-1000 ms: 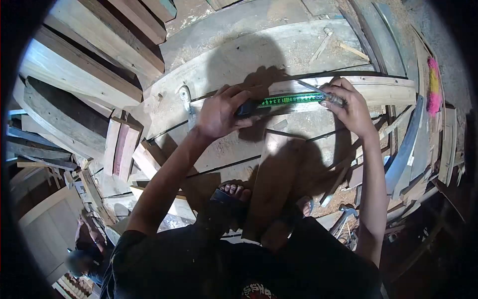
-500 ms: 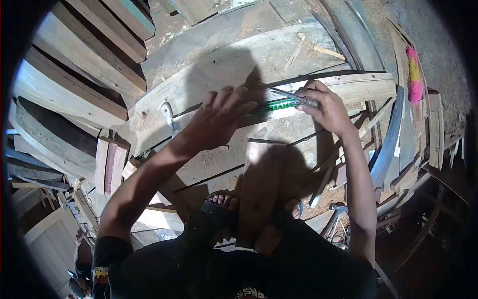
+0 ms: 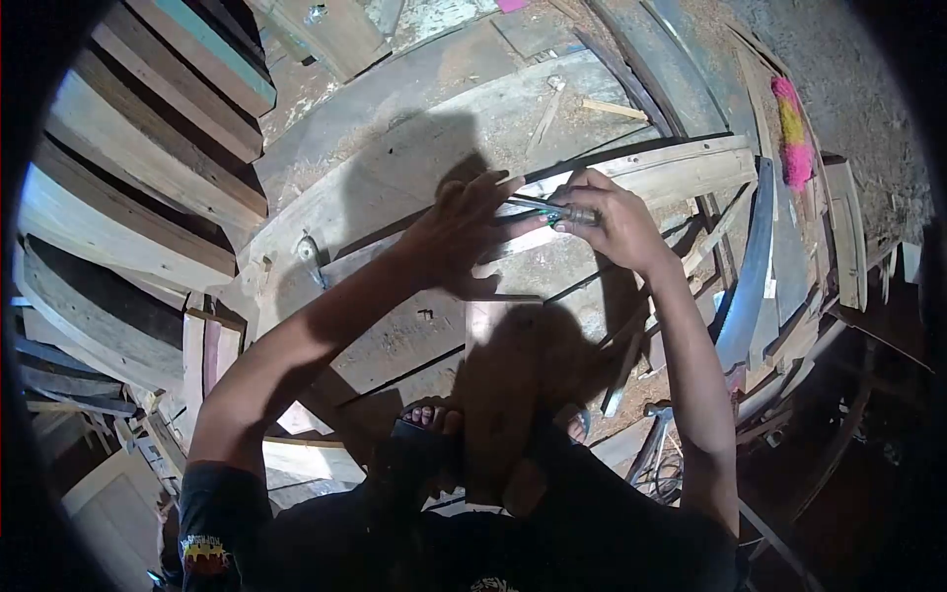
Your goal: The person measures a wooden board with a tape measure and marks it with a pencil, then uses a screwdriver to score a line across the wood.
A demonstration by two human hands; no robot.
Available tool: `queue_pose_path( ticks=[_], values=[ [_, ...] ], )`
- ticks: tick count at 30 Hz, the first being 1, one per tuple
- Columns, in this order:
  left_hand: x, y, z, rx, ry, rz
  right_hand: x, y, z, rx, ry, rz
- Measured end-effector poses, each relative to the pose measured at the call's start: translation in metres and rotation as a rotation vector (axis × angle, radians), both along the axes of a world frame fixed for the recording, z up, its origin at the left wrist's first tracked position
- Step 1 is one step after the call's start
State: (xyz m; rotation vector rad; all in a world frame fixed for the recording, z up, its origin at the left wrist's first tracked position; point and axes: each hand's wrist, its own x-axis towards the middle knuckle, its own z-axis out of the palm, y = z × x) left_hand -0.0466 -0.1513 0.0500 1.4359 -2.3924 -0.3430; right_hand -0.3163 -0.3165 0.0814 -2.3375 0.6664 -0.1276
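My left hand (image 3: 462, 235) lies over the dark case of a tape measure, which is mostly hidden under my fingers. A short stretch of green tape (image 3: 538, 211) runs from it to my right hand (image 3: 604, 222). That hand pinches the tape's metal end together with a thin stick-like marker. The two hands are close together, on a pale curved plank (image 3: 691, 166) on the sawdust-covered workbench. A shorter reddish board (image 3: 501, 365) stands on end below my hands, in front of my legs.
Thick planks are stacked at the left (image 3: 148, 148). A pink and yellow brush (image 3: 789, 128) lies at the far right, beside narrow curved strips (image 3: 750, 276). A small metal bracket (image 3: 308, 253) sits on the bench to the left. My sandalled foot (image 3: 429, 419) rests below.
My left hand has slid right along the plank toward my right hand. The green tape has shortened from a long stretch to a short piece. The view has shifted slightly.
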Motion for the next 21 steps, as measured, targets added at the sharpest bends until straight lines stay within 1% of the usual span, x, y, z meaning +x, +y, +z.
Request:
queue_pose_path(
  ticks=[2, 3, 6, 7, 10, 16, 21],
  values=[
    [-0.002, 0.001, 0.001, 0.043, 0.016, 0.014, 0.002, 0.002, 0.003, 0.017, -0.001, -0.011],
    [-0.001, 0.0, 0.001, 0.011, 0.028, 0.015, 0.002, 0.0, 0.001, -0.009, -0.011, 0.013],
    [-0.001, -0.002, -0.007, -0.071, -0.173, 0.013, 0.0, 0.0, -0.001, 0.009, 0.005, -0.005],
    [-0.004, -0.003, -0.011, -0.095, -0.122, 0.034, 0.001, 0.001, 0.002, 0.014, 0.009, -0.005],
    [-0.006, -0.002, -0.007, -0.024, -0.131, 0.046, 0.001, 0.002, 0.002, 0.021, 0.026, -0.01],
    [-0.008, -0.003, -0.001, -0.065, -0.166, 0.085, 0.001, -0.001, -0.002, 0.003, -0.009, 0.009],
    [-0.008, -0.009, -0.001, 0.012, -0.058, 0.076, 0.002, -0.001, 0.001, 0.026, -0.003, -0.02]
  ],
)
